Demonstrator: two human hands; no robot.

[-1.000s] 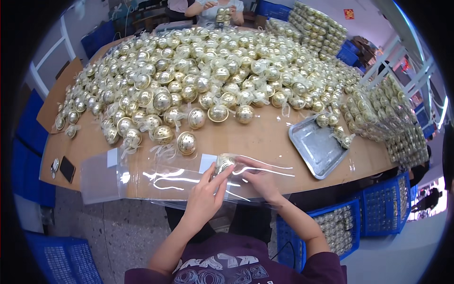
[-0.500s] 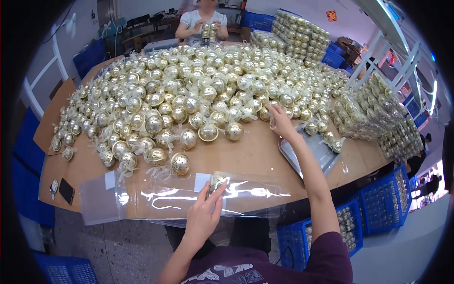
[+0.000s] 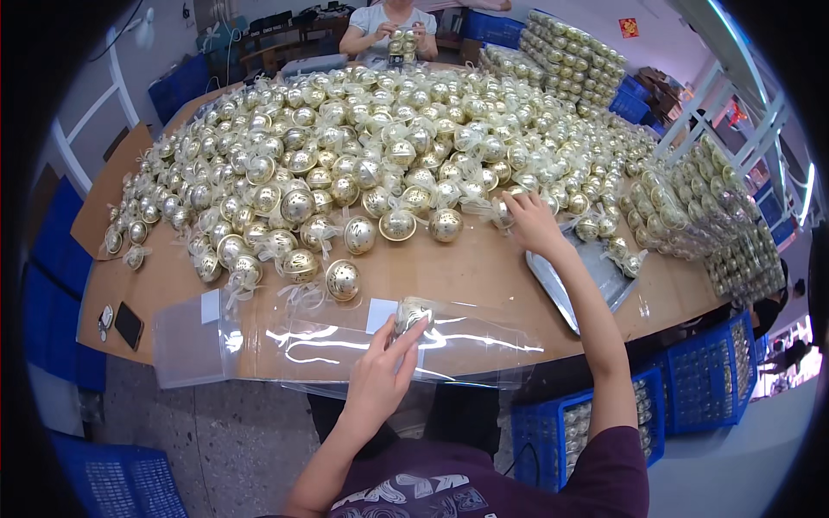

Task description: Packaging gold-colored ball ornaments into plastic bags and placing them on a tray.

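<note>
My left hand (image 3: 378, 373) grips a gold jingle bell (image 3: 413, 312) between thumb and fingers. That bell lies at the clear plastic sleeve (image 3: 484, 338) along the near table edge; whether it is inside the film I cannot tell. My right hand (image 3: 534, 228) reaches to the front of a large heap of gold jingle bells (image 3: 298, 205) with pale ribbons. Its fingers curl over one jingle bell (image 3: 502, 211), partly hidden by them. Just in front of the heap stands a single bell (image 3: 343, 280).
A grey metal tray (image 3: 561, 289) lies under my right forearm. Flat clear sleeves (image 3: 186, 345), a phone (image 3: 129, 325) and a small item (image 3: 105, 318) are at left. Packed bells (image 3: 682, 207) are stacked right. Blue crates (image 3: 527, 436) stand below. Another person (image 3: 371, 30) holds bells opposite.
The whole view has shifted a little. My right fingers have moved further over the bell at the heap's front edge. My left hand keeps its hold on the other bell.
</note>
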